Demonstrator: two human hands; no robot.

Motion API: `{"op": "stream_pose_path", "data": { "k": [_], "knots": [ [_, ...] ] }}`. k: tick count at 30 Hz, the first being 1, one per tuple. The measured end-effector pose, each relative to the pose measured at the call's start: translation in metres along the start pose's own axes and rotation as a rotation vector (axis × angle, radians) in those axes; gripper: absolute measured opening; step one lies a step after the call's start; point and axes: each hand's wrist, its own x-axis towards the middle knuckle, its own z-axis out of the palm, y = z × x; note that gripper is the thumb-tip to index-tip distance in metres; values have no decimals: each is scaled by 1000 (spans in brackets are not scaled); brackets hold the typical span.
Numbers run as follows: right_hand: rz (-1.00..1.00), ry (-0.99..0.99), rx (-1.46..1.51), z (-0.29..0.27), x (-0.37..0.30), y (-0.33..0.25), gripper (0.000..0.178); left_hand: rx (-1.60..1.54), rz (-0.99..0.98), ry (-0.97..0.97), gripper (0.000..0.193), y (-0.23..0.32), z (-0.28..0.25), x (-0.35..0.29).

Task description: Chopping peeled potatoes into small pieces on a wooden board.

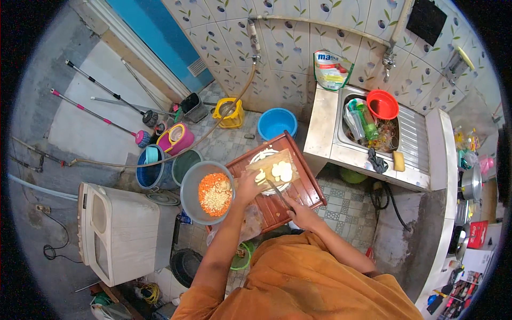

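Observation:
My right hand (305, 215) grips a knife (277, 192) by its handle, the blade pointing up and left over a small wooden cutting board (274, 159). My left hand (248, 186) is at the board's left edge, its bent fingers closed against a pale, peeled potato-like piece (260, 176). More pale pieces (282, 170) lie to the right of it. Beneath the board is a white plate (257, 158), on a reddish-brown wooden table (305, 184). Left of my left hand stands a grey bowl (191, 185) holding orange dice (208, 184) and pale dice (216, 200).
A clear plastic bag (250, 221) lies beneath my left forearm. Beyond the table are a blue basin (277, 124) and a yellow bucket (230, 113). At right, a counter sink (343, 120) holds a red bowl (382, 104) and bottles. A washing machine (125, 229) stands left.

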Motion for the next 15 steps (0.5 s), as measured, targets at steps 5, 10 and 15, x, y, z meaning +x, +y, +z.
{"op": "stream_pose_path", "data": {
  "k": [5, 10, 15],
  "knots": [
    [-21, 32, -28, 2, 2, 2, 64, 12, -21, -83, 62, 5, 0, -1],
    [-102, 118, -32, 10, 7, 18, 62, -27, -22, -69, 47, 12, -2, 0],
    [37, -27, 17, -4, 3, -6, 63, -34, -105, 41, 36, 11, 8, 1]
  ]
}}
